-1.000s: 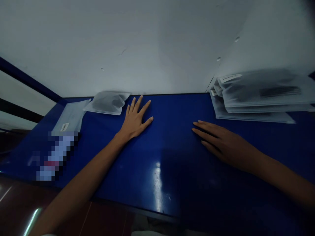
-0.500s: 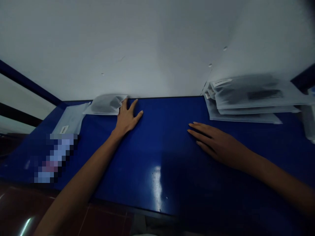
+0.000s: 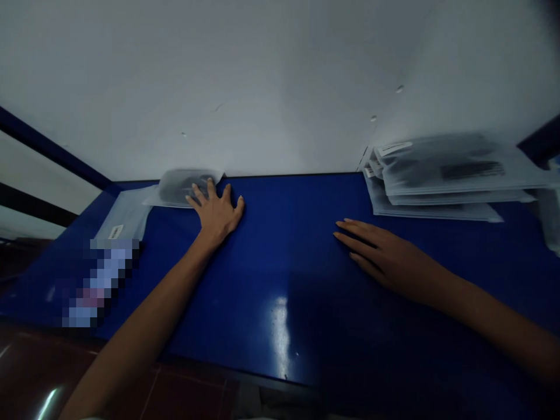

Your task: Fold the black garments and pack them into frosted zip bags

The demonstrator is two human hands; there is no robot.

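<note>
My left hand (image 3: pixel 216 211) is spread wide, its fingertips resting on the right part of a frosted plastic bag (image 3: pixel 177 185) with something dark inside. That bag lies at the back of a glossy blue shelf (image 3: pixel 280 245), against the wall. Fingers stretched out, my right hand (image 3: pixel 385 256) lies flat on the blue surface and holds nothing. Nearest to it is a stack of similar frosted bags (image 3: pixel 441 169), behind and to its right; labels show at the stack's left end.
Another frosted bag (image 3: pixel 126 216) with a barcode label lies at the left. In front of it is a pixelated, unreadable item (image 3: pixel 102 280). A pale wall (image 3: pixel 280 87) closes the back, and a blue frame bar (image 3: pixel 52 143) runs along the left side.
My left hand has shifted left from the bag's right end onto the bag, with its fingers spread wider. My right hand has stayed in place.
</note>
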